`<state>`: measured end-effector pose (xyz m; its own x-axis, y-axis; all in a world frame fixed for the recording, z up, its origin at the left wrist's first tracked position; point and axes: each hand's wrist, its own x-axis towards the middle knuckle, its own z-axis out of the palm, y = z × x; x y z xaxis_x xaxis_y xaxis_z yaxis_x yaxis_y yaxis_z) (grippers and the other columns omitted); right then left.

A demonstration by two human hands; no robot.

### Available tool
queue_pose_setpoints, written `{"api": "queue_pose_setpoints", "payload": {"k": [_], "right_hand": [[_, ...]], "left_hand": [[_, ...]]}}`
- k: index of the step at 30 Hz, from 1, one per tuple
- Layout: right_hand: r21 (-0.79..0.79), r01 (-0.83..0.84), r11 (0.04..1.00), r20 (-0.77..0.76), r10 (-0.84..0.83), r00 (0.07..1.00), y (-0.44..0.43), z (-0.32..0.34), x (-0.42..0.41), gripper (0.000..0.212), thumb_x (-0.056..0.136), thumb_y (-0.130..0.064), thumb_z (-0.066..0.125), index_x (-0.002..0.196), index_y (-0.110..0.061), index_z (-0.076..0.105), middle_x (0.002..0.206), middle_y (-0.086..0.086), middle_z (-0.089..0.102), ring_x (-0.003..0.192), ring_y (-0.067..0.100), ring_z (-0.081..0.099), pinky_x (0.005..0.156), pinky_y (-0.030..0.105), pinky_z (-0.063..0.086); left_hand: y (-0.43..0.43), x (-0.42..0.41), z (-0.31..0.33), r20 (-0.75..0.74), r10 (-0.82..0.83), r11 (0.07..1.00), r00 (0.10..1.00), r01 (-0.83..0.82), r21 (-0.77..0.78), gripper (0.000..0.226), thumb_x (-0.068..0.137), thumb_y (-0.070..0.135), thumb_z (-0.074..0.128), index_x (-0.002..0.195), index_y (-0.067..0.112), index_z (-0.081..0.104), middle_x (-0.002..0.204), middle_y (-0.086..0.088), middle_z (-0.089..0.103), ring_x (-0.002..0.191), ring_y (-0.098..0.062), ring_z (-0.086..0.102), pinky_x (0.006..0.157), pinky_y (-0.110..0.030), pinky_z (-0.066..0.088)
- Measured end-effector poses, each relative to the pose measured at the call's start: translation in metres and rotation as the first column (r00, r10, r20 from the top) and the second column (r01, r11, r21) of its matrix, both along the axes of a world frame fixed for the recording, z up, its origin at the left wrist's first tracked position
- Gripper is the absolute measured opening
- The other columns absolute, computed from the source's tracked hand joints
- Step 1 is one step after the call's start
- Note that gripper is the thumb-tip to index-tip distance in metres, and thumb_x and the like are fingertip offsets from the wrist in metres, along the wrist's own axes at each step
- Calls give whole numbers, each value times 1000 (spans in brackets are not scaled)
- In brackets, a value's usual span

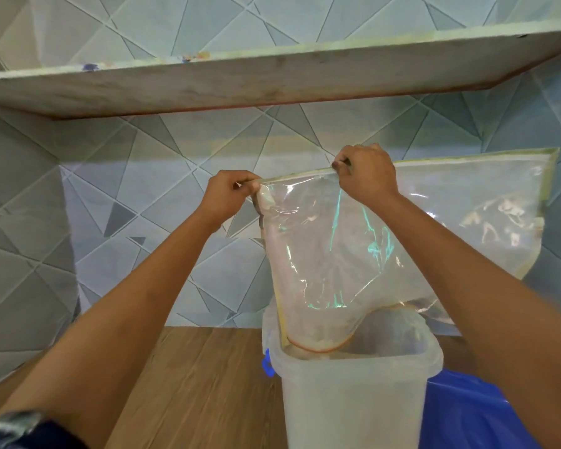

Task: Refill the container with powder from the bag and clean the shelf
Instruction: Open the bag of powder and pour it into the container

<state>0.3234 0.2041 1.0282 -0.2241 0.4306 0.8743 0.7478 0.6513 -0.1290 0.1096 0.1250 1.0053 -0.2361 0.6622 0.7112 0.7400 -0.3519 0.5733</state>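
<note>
The bag [331, 254] hangs upside down, its mouth inside the open container [353, 400] on the wooden bench [191, 384]. My left hand [230, 196] and right hand [366, 173] have their fingers pinched together on the bag's upper edge, under the shelf [240, 82].

Home storage nook: tiled wall [175, 260], stone shelf [272, 82], wooden counter [191, 384].

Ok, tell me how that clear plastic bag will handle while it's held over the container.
Likely floppy: the bag sags and creases below both hands' pinch. Probably light now, as it looks nearly empty. Its glossy film may be slippery, so the left hand and right hand grip its edge.
</note>
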Motion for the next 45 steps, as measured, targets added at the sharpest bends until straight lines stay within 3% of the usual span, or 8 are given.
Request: {"api": "queue_pose_setpoints", "payload": {"k": [9, 16, 22, 25, 33, 36, 40, 45], "right_hand": [[-58, -70, 996, -10, 69, 998, -3, -3, 0, 22, 93, -22, 52, 98, -13, 71, 100, 11, 69, 100, 34, 52, 83, 32, 37], [-46, -84, 995, -12, 83, 996, 0, -4, -7, 21, 92, -21, 52, 98, -14, 71, 101, 10, 69, 100, 34, 52, 85, 32, 36], [-18, -61, 998, -30, 60, 998, 6, -12, -8, 22, 93, -20, 51, 97, -14, 71, 100, 10, 68, 99, 33, 52, 87, 33, 35], [-20, -54, 998, -19, 53, 998, 8, -12, -9, 22, 93, -21, 51, 98, -14, 71, 101, 9, 68, 100, 33, 52, 88, 33, 35], [-12, -70, 997, 1, 70, 998, 10, -13, -13, 24, 94, -22, 49, 99, -13, 71, 100, 10, 68, 100, 32, 51, 88, 33, 34], [-6, -72, 997, -19, 72, 997, 11, -14, -13, 24, 94, -24, 49, 98, -13, 70, 99, 10, 68, 99, 32, 52, 87, 32, 34], [-13, -80, 997, -8, 80, 997, 10, -10, -15, 24, 93, -23, 50, 99, -13, 71, 101, 11, 68, 100, 33, 52, 88, 34, 35], [-6, -66, 998, -28, 66, 997, 11, -10, -14, 24, 94, -23, 49, 98, -13, 70, 101, 10, 67, 99, 32, 52, 86, 32, 35]], "left_hand": [[-1, 5, 3, 161, -14, 997, 987, 1, 78, 12, 85, 10, 64, 95, 7, 70, 91, -5, 68, 82, -13, 62, 95, -36, 52], [0, 12, -10, -373, 163, 974, 913, -90, 206, 56, 87, 12, 45, 142, 13, 36, 144, -9, 45, 131, -25, 44, 112, -40, 28], [-10, 13, -14, -396, 276, 938, 876, -155, 310, 64, 87, 16, 46, 146, 10, 25, 152, -9, 32, 140, -24, 30, 115, -36, 16], [-9, 19, -24, -575, 70, 995, 816, -95, -15, 53, 93, 19, 46, 143, 13, 33, 147, -5, 41, 137, -26, 36, 115, -33, 16], [-1, 12, -24, -516, 126, 991, 847, -129, 29, 63, 83, 34, 39, 141, 11, 38, 146, -8, 44, 135, -22, 41, 118, -36, 8], [-5, 15, -20, -312, 367, 899, 877, -247, 363, 69, 86, 25, 46, 147, 8, 20, 155, -11, 22, 144, -24, 20, 118, -37, 9], [-3, 18, -26, -572, 124, 989, 811, -148, 5, 60, 89, 38, 44, 143, 15, 34, 149, -4, 39, 140, -24, 33, 116, -34, 17], [-10, 23, -11, -109, 409, 784, 906, -288, 550, 71, 87, 23, 47, 147, 1, 14, 157, -18, 12, 146, -28, 12, 118, -32, 2]]}}
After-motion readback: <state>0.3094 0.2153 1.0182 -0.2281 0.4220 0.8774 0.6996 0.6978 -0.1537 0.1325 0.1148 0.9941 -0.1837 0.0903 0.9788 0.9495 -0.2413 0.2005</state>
